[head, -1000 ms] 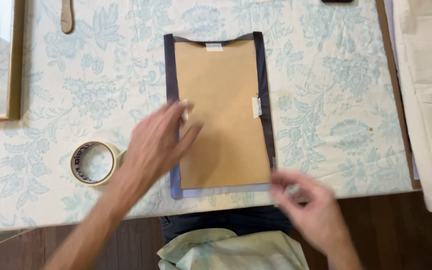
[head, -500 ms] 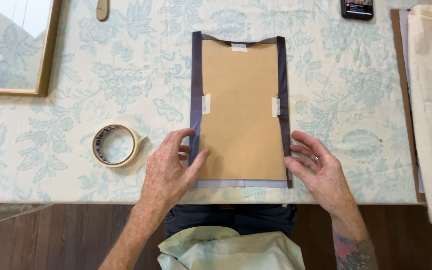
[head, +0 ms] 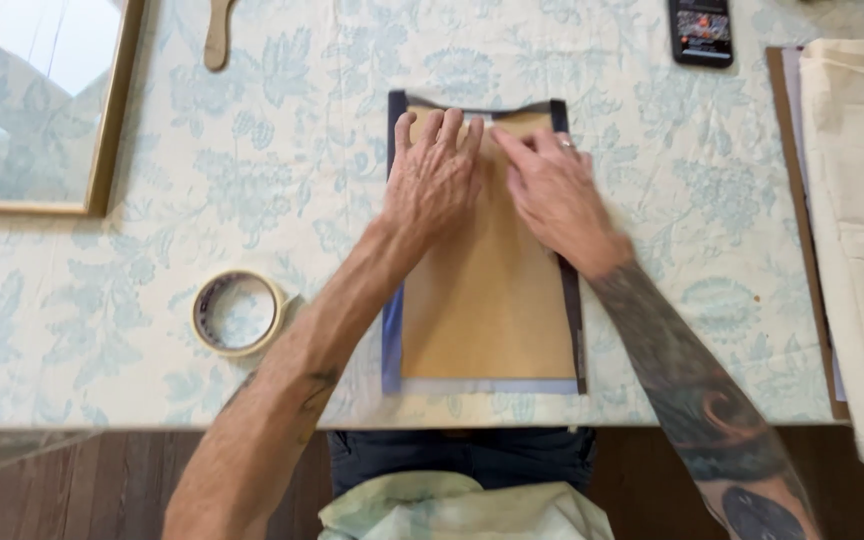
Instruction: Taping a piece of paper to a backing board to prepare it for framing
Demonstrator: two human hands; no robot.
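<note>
Both your hands have slid up from the brown card's (head: 487, 300) lower corners to its top edge, left hand (head: 434, 185) and right hand (head: 552, 195) pressing flat, fingers together, where uneven pressure could skew the card on the dark fabric (head: 393, 330) beneath.

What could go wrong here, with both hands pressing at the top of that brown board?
Both hands, the left hand and the right hand, press on the far end of the brown board, so its near end is unheld and might shift or lift off the dark fabric folded around it. The fabric's top edge looks wavy, so a crease could get pressed in. The left forearm lies close to the tape roll and might nudge it.
</note>
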